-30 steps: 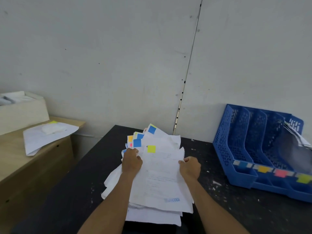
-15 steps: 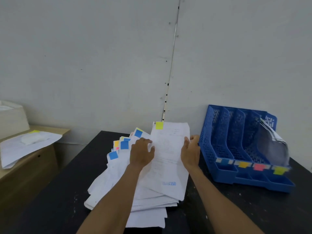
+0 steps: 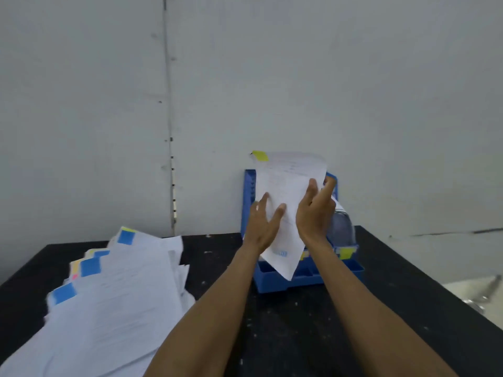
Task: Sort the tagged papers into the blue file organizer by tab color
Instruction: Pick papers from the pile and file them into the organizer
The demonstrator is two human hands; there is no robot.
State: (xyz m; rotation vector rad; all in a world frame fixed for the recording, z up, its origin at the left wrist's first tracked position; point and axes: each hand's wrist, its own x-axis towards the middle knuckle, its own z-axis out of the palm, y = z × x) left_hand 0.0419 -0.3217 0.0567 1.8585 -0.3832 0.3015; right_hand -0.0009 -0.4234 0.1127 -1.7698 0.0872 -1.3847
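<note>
I hold a white sheet [image 3: 285, 186] with a yellow tab [image 3: 260, 155] upright in front of the blue file organizer [image 3: 275, 281], which stands against the wall and is mostly hidden behind the sheet. My left hand [image 3: 262, 225] lies flat against the sheet's left side with its fingers spread. My right hand [image 3: 315, 210] grips the sheet's right edge. A loose pile of tagged papers [image 3: 114, 303] with blue, yellow and pink tabs lies at the left on the black table [image 3: 313, 322]. A yellow label [image 3: 346, 252] marks the organizer's right slot, which holds some paper.
A grey wall [image 3: 353, 91] rises right behind the organizer. The table's right edge runs diagonally at the right, with a pale object [image 3: 479, 292] beyond it.
Both hands lifted the yellow-tabbed sheet off the pile and carried it to the right, up in front of the organizer. The view swung right, leaving the pile at the left.
</note>
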